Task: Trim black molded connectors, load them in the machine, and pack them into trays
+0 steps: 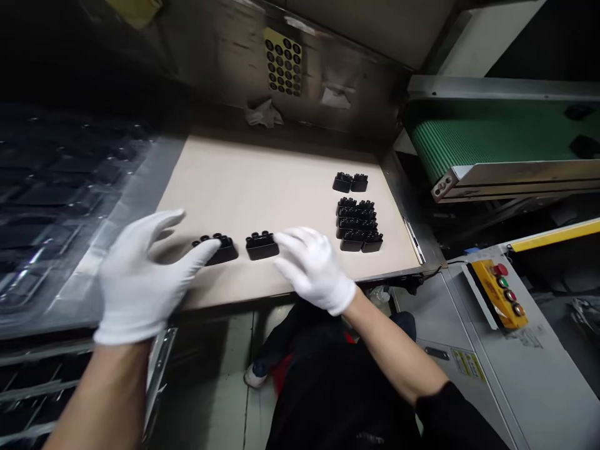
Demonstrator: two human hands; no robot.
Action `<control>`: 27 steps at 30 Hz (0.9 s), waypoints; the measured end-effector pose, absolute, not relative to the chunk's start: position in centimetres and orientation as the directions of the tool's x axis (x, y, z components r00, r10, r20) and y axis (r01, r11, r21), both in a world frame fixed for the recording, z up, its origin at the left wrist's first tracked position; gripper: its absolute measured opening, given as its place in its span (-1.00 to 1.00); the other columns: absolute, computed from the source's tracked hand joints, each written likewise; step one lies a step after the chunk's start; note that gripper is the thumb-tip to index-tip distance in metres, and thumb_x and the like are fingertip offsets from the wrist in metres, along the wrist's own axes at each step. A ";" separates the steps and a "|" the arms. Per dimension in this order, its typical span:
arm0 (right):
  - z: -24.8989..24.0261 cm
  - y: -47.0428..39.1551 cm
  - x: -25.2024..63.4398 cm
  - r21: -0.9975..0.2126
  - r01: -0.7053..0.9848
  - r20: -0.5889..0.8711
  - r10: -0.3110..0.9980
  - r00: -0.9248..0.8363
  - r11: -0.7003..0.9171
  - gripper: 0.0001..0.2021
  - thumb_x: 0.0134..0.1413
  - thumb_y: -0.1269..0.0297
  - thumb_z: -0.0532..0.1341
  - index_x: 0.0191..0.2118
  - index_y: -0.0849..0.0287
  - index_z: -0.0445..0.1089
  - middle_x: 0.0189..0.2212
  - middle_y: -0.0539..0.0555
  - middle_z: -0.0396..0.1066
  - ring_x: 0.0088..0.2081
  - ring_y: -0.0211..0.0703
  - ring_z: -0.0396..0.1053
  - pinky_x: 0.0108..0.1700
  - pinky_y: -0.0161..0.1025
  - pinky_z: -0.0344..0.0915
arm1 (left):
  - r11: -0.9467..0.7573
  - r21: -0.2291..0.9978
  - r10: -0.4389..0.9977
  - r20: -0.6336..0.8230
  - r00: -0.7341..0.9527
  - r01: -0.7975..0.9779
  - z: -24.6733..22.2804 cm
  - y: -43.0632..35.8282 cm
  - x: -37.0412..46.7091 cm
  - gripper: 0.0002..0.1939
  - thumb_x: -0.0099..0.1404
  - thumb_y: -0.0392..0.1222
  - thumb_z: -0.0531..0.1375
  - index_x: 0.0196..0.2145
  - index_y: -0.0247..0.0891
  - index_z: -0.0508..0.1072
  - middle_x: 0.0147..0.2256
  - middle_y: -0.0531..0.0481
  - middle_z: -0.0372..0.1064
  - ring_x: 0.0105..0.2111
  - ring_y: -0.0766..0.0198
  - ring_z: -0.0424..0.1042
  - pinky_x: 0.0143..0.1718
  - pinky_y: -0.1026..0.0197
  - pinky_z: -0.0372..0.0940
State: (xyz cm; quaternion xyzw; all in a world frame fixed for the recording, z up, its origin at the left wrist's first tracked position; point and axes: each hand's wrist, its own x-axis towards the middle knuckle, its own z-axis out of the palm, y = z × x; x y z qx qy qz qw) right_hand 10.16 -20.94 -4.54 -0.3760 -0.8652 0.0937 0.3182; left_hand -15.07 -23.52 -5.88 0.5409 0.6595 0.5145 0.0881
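Both my hands wear white gloves. My left hand point(145, 272) is at the left front of the beige board point(244, 175), thumb and fingers spread apart. Its thumb overlaps a group of small black plastic blocks with round knobs on top point(225, 252), hiding part of them. Just right of these sits a similar black block pair point(261, 246). My right hand point(309, 265) is beside that pair's right end, fingers stretched and slightly bent; whether the fingertips touch it I cannot tell. More black blocks stand in rows point(356, 219) toward the board's right side.
A green conveyor belt point(492, 128) at the upper right carries dark parts. Below it is a yellow button box point(501, 294). Clear plastic trays point(60, 181) with dark parts lie on the left. A yellow sticker sheet point(284, 62) and crumpled tissue point(264, 114) are at the back.
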 end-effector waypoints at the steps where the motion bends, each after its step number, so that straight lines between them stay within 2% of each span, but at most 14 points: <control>1: -4.4 -22.0 12.5 -0.394 0.614 0.541 0.713 -0.446 0.684 -0.67 0.40 0.20 0.16 0.18 0.03 0.45 0.04 0.16 0.55 0.12 0.04 0.45 0.21 0.04 0.41 | -0.179 0.724 0.705 0.566 -0.426 0.666 -5.8 -24.0 -13.2 -0.49 0.17 0.07 0.45 0.01 -0.22 0.60 -0.02 -0.18 0.58 -0.02 -0.10 0.55 0.09 -0.11 0.43; 2: -4.3 -22.8 14.9 -0.385 0.668 0.584 0.729 -0.358 0.637 -0.68 0.37 0.25 0.17 0.16 0.00 0.48 -0.01 0.17 0.56 0.08 0.07 0.47 0.19 0.08 0.41 | -0.248 0.644 0.635 0.672 -0.381 0.723 -5.6 -24.4 -11.0 -0.59 0.21 0.01 0.44 -0.04 -0.23 0.62 -0.08 -0.18 0.59 -0.07 -0.10 0.56 0.05 -0.11 0.43; 4: -4.2 -23.5 19.7 -0.350 0.814 0.607 0.774 -0.179 0.463 -0.68 0.31 0.28 0.20 0.13 -0.01 0.51 -0.06 0.20 0.55 0.03 0.16 0.47 0.16 0.19 0.40 | -0.355 0.469 0.658 0.740 -0.140 0.808 -4.9 -24.3 -5.5 -0.63 0.29 -0.04 0.40 0.02 -0.19 0.60 -0.13 -0.20 0.57 -0.12 -0.11 0.55 -0.01 -0.13 0.41; 7: -4.6 -22.6 24.6 -0.229 0.939 0.525 0.845 -0.102 0.256 -0.59 0.23 0.15 0.30 0.17 0.06 0.51 0.09 0.31 0.48 0.12 0.33 0.39 0.18 0.34 0.33 | -0.425 0.352 0.844 0.487 0.225 0.834 -3.7 -22.5 2.2 -0.49 0.38 -0.03 0.32 0.22 -0.22 0.48 0.04 -0.35 0.48 -0.01 -0.23 0.48 -0.04 -0.17 0.36; 10: -5.6 -21.9 26.4 -0.169 0.946 0.422 0.888 -0.183 0.276 -0.52 0.19 0.09 0.35 0.20 0.08 0.48 0.20 0.34 0.42 0.19 0.41 0.33 0.21 0.39 0.29 | -0.408 0.326 0.901 0.293 0.319 0.853 -3.9 -20.7 6.1 -0.56 0.38 -0.06 0.32 0.13 -0.29 0.49 0.08 -0.41 0.41 0.04 -0.29 0.42 -0.06 -0.15 0.34; 13: -7.0 -22.4 26.2 -0.325 0.889 0.402 0.898 -0.180 0.323 -0.59 0.20 0.12 0.34 0.15 0.05 0.48 0.08 0.28 0.52 0.11 0.29 0.43 0.18 0.28 0.36 | -0.397 0.394 0.914 0.255 0.317 0.829 -5.5 -20.6 6.6 -0.69 0.35 -0.09 0.34 -0.04 -0.30 0.50 -0.05 -0.33 0.45 -0.03 -0.21 0.44 -0.03 -0.14 0.34; 15: -7.7 -22.9 25.6 -0.510 0.812 0.384 0.920 -0.081 0.284 -0.64 0.14 0.18 0.36 0.06 0.06 0.48 -0.05 0.23 0.57 0.01 0.21 0.49 0.13 0.21 0.42 | -0.323 0.549 0.946 0.209 0.248 0.771 -6.3 -21.2 6.3 -0.71 0.34 -0.13 0.34 -0.06 -0.31 0.48 -0.12 -0.29 0.48 -0.06 -0.16 0.48 0.01 -0.14 0.37; 18: -7.5 -23.5 25.2 -0.810 0.567 0.256 0.960 0.112 0.149 -0.61 -0.02 0.22 0.43 -0.03 0.07 0.45 -0.10 0.17 0.58 -0.04 0.11 0.53 0.11 0.12 0.47 | -0.126 0.837 0.992 0.102 0.076 0.532 -5.8 -22.6 6.0 -0.53 0.21 -0.18 0.40 0.06 -0.26 0.45 -0.05 -0.21 0.51 -0.01 -0.09 0.50 0.15 -0.15 0.38; 20: -6.4 -24.3 25.8 -0.966 0.248 0.121 0.978 0.168 0.077 -0.54 -0.11 0.20 0.48 -0.04 0.06 0.44 -0.08 0.13 0.56 -0.02 0.05 0.52 0.14 0.05 0.47 | 0.046 0.971 0.999 -0.046 -0.005 0.236 -4.4 -23.9 5.6 -0.40 0.12 -0.14 0.45 0.10 -0.21 0.45 0.01 -0.16 0.51 0.05 -0.06 0.50 0.22 -0.14 0.36; 21: -5.7 -24.9 26.4 -0.998 0.047 0.049 0.983 0.176 0.041 -0.53 -0.12 0.18 0.49 -0.04 0.05 0.45 -0.08 0.11 0.55 -0.03 0.02 0.52 0.12 0.02 0.48 | 0.149 0.988 0.989 -0.148 -0.024 0.045 -3.5 -24.7 5.4 -0.39 0.08 -0.10 0.47 0.08 -0.20 0.48 0.00 -0.14 0.51 0.05 -0.06 0.50 0.23 -0.12 0.38; 22: -5.1 -25.8 27.3 -0.987 -0.163 -0.019 0.986 0.165 0.008 -0.55 -0.11 0.16 0.48 -0.05 0.04 0.45 -0.10 0.10 0.54 -0.06 -0.01 0.52 0.08 0.00 0.49 | 0.251 0.955 0.966 -0.258 -0.027 -0.157 -2.7 -25.7 5.2 -0.41 0.05 -0.06 0.49 0.04 -0.18 0.52 -0.02 -0.13 0.52 0.05 -0.05 0.51 0.20 -0.11 0.41; 24: -4.3 -28.4 29.3 -0.845 -0.532 -0.133 0.986 0.103 -0.058 -0.61 -0.07 0.12 0.46 -0.10 0.03 0.47 -0.17 0.07 0.51 -0.14 -0.05 0.50 -0.04 -0.02 0.51 | 0.396 0.774 0.890 -0.455 0.001 -0.494 -1.6 -28.1 5.3 -0.46 -0.06 -0.05 0.52 -0.08 -0.13 0.58 -0.05 -0.10 0.54 0.00 -0.05 0.54 0.10 -0.07 0.50; 25: -4.3 -30.0 30.4 -0.742 -0.663 -0.184 0.981 0.056 -0.101 -0.64 -0.07 0.11 0.46 -0.13 0.02 0.47 -0.18 0.06 0.51 -0.17 -0.07 0.50 -0.12 -0.05 0.50 | 0.458 0.666 0.840 -0.541 0.042 -0.589 -1.4 -29.4 5.8 -0.48 -0.13 -0.08 0.54 -0.15 -0.10 0.60 -0.08 -0.08 0.55 -0.06 -0.03 0.56 0.00 -0.04 0.54; 27: -5.0 -33.7 32.1 -0.548 -0.812 -0.297 0.954 -0.035 -0.200 -0.68 -0.08 0.10 0.49 -0.23 0.03 0.44 -0.24 0.01 0.50 -0.28 -0.15 0.48 -0.29 -0.17 0.44 | 0.613 0.491 0.723 -0.664 0.191 -0.619 -1.9 -32.2 7.8 -0.55 -0.21 -0.11 0.58 -0.31 -0.08 0.58 -0.27 -0.03 0.53 -0.33 0.13 0.55 -0.31 0.11 0.54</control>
